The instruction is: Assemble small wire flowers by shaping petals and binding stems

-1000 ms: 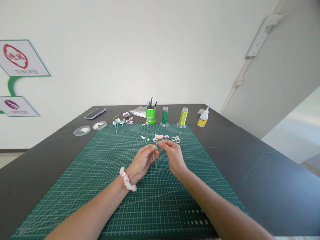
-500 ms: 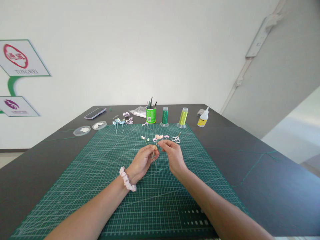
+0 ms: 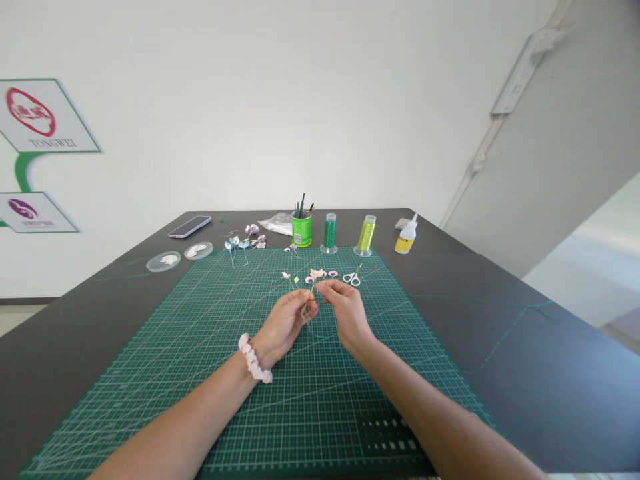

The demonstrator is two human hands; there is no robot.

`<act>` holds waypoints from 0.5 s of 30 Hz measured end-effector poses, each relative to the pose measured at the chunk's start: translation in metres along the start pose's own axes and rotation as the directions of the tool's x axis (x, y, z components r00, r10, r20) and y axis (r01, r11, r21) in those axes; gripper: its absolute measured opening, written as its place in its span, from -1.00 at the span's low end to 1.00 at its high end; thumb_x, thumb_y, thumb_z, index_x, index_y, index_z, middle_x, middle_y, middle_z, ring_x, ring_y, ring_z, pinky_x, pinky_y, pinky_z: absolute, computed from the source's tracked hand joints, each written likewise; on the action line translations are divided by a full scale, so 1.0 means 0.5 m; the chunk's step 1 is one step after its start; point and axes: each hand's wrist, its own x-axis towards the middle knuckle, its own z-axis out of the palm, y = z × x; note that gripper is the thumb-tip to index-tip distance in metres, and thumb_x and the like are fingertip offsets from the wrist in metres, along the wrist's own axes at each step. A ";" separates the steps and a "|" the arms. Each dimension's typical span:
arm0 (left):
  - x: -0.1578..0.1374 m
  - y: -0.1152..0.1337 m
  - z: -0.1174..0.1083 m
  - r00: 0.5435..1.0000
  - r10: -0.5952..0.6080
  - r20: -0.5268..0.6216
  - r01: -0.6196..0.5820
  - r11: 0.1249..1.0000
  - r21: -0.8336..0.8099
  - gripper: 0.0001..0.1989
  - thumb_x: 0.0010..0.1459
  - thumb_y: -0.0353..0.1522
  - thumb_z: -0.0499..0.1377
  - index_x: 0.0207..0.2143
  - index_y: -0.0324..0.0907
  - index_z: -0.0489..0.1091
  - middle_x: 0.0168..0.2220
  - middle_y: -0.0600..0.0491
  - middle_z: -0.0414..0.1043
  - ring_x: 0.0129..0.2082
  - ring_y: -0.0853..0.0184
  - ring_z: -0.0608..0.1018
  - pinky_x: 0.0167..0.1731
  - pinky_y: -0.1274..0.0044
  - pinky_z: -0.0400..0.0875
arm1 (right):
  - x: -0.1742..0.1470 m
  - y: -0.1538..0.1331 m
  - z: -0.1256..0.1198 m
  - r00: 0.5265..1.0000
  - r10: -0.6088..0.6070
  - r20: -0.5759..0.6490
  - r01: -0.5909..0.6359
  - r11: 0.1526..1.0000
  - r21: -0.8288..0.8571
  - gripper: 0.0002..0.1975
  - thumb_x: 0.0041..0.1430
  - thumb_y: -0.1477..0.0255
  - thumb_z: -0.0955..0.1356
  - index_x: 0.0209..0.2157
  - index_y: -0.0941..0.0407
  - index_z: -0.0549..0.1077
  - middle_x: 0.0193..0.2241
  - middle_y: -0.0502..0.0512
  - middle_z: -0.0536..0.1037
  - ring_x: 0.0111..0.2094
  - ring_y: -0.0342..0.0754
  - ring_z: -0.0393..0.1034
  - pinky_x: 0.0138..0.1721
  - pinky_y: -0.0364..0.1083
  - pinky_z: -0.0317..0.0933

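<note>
My left hand [image 3: 286,321], with a pale pink scrunchie [image 3: 254,360] round the wrist, pinches the thin stem of a small peach-pink flower [image 3: 316,273]. The stem's loose lower end hangs below those fingers. Just right of the stem, my right hand [image 3: 346,310] has thumb and forefinger pressed together; whatever lies between them is too fine to make out. Behind the hands, small purple-and-white petals [image 3: 333,274], a white bud [image 3: 286,275] and a green leaf piece [image 3: 296,280] lie on the green cutting mat [image 3: 240,413]. White-handled scissors [image 3: 352,278] rest to the right.
Green thread [image 3: 330,239] and yellow-green thread [image 3: 367,233] stand on spools beside a green can [image 3: 301,230] of tools. A glue bottle [image 3: 406,237] is at right. Farther left are blue flowers [image 3: 243,245], purple flowers [image 3: 252,229], shallow dishes [image 3: 164,262] and a phone [image 3: 191,227].
The hanging stem end below my left fingers has shifted slightly left. Both hands stay in nearly the same place, and the flower has turned a little.
</note>
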 end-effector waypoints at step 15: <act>0.001 -0.001 0.000 1.000 0.007 -0.005 -0.007 1.000 0.009 -0.80 -0.02 -0.34 0.31 -0.59 -0.24 0.42 -0.57 0.10 0.38 -0.47 0.44 0.39 -0.24 0.50 0.33 | 0.000 -0.002 0.002 1.000 0.005 0.001 -0.005 1.000 0.004 -0.88 -0.20 0.36 0.44 -0.66 0.10 0.51 -0.61 -0.04 0.47 -0.47 -0.10 0.26 -0.32 -0.07 0.16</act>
